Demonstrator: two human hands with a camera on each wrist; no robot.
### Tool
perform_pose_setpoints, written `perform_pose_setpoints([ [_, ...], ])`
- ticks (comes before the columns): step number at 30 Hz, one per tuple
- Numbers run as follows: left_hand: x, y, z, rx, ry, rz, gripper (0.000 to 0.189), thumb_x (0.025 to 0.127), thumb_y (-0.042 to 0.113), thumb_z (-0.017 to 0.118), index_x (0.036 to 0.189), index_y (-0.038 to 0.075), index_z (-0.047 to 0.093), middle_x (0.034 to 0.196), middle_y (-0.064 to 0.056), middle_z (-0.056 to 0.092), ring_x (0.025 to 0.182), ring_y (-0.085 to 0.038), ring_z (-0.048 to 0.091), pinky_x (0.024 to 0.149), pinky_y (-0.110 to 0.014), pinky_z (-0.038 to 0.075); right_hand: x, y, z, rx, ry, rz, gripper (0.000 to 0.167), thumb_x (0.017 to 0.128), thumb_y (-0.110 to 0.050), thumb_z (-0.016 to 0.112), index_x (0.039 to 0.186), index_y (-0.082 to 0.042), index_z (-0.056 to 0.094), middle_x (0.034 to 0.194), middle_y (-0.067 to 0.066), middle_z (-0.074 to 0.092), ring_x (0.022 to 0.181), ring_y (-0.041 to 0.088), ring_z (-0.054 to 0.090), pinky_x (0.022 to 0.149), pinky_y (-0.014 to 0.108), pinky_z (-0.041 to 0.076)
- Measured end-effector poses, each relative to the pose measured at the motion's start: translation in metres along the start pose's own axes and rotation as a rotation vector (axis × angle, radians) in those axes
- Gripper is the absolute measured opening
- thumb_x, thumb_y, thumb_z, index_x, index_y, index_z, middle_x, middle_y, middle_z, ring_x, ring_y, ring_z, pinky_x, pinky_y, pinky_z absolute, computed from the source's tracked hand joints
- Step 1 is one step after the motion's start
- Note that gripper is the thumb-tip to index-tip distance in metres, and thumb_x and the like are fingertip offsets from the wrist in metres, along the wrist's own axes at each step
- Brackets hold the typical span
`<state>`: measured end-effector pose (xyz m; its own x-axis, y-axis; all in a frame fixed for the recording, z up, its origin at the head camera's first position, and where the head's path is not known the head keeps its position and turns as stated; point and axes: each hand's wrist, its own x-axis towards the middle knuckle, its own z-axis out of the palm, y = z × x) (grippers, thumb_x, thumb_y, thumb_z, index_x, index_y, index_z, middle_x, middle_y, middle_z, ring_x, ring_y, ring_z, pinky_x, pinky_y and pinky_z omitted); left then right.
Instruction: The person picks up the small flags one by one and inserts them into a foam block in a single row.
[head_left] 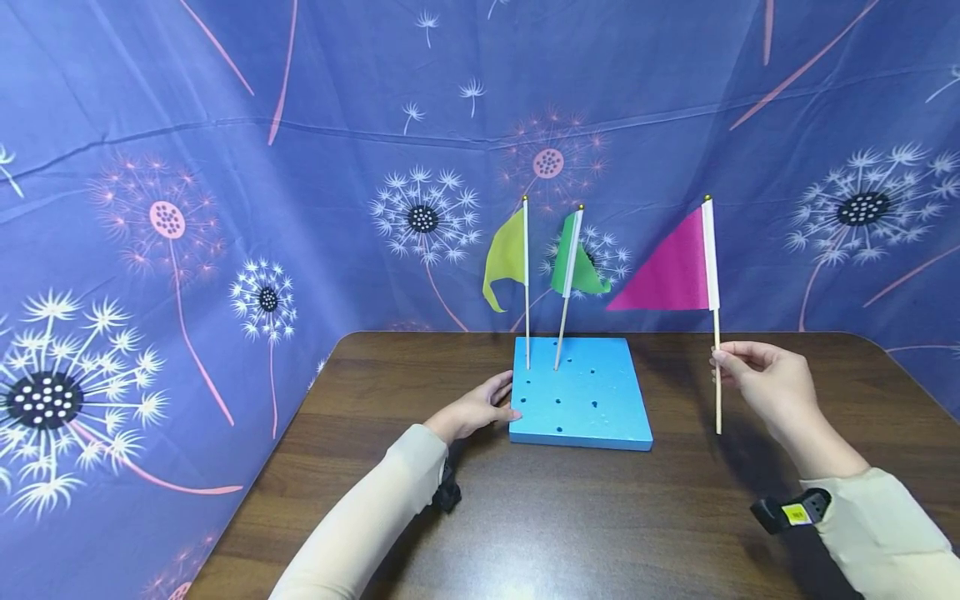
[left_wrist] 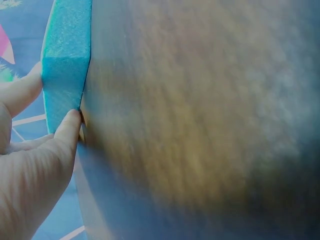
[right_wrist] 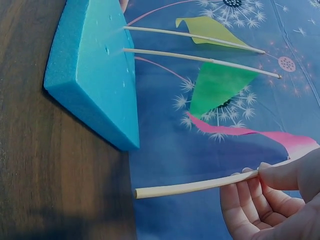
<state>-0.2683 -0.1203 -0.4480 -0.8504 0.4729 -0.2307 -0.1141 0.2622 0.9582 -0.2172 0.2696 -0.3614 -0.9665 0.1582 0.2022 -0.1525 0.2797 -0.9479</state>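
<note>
My right hand (head_left: 776, 387) pinches the wooden stick of a pink triangular flag (head_left: 678, 267), held upright to the right of a blue foam board (head_left: 600, 425). The stick's bare lower end (right_wrist: 165, 191) points down below the fingers. At the board's left edge, my left hand (head_left: 476, 408) grips it, thumb on the top face and a fingertip low on the side. A yellow flag (head_left: 508, 254) and a green flag (head_left: 567, 258) stand in the board on their sticks, the green one leaning slightly right. Several small holes dot the board's top.
The board lies on a brown wooden table (head_left: 525, 533), near its far edge. Behind the table hangs a blue cloth (head_left: 337, 192) printed with dandelions. Dark straps with small devices sit at both wrists.
</note>
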Motion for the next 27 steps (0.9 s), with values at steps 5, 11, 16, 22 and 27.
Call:
perform_pose_setpoints([
  [5,0.003,-0.001,0.0,-0.012,0.005,0.008,0.082,0.092,0.001,0.062,0.156,0.007,0.012,0.162,-0.012,0.016,0.15,-0.026,0.016,0.118,-0.043,0.027,0.001,-0.002,0.004,-0.02,0.016,-0.009,0.025,0.094,-0.01,0.062,0.08,-0.03,0.065,0.066,-0.024,0.064,0.058,-0.004,0.062,0.055,0.012,0.053],
  [11,0.003,-0.002,0.002,-0.021,0.016,0.004,0.081,0.091,0.0,0.063,0.156,0.006,0.013,0.162,-0.013,0.017,0.15,-0.026,0.017,0.118,-0.043,0.027,0.001,-0.004,0.008,-0.085,0.039,-0.014,0.015,0.095,-0.013,0.062,0.085,-0.023,0.066,0.066,-0.028,0.062,0.057,-0.005,0.06,0.053,0.011,0.05],
  [16,0.001,0.0,0.003,-0.025,0.008,0.006,0.082,0.092,-0.001,0.062,0.156,0.006,0.012,0.162,-0.012,0.016,0.15,-0.026,0.016,0.118,-0.043,0.027,0.001,-0.006,0.013,-0.081,0.056,-0.024,0.011,0.095,-0.013,0.062,0.087,-0.018,0.067,0.065,-0.028,0.062,0.057,-0.006,0.06,0.053,0.011,0.05],
  [22,0.001,-0.001,0.002,-0.016,0.004,0.004,0.082,0.092,0.001,0.062,0.156,0.007,0.012,0.162,-0.012,0.015,0.15,-0.027,0.015,0.118,-0.044,0.028,0.004,-0.01,0.02,-0.095,0.068,-0.046,0.007,0.095,-0.012,0.061,0.092,-0.009,0.066,0.064,-0.028,0.06,0.058,-0.007,0.059,0.054,0.01,0.05],
  [27,0.002,-0.001,0.001,-0.019,0.005,0.008,0.081,0.092,0.0,0.062,0.156,0.006,0.012,0.162,-0.013,0.015,0.15,-0.028,0.015,0.118,-0.044,0.027,0.008,-0.011,0.027,-0.098,0.062,-0.055,0.021,0.096,-0.011,0.06,0.102,0.008,0.063,0.065,-0.028,0.06,0.058,-0.005,0.06,0.054,0.011,0.05],
])
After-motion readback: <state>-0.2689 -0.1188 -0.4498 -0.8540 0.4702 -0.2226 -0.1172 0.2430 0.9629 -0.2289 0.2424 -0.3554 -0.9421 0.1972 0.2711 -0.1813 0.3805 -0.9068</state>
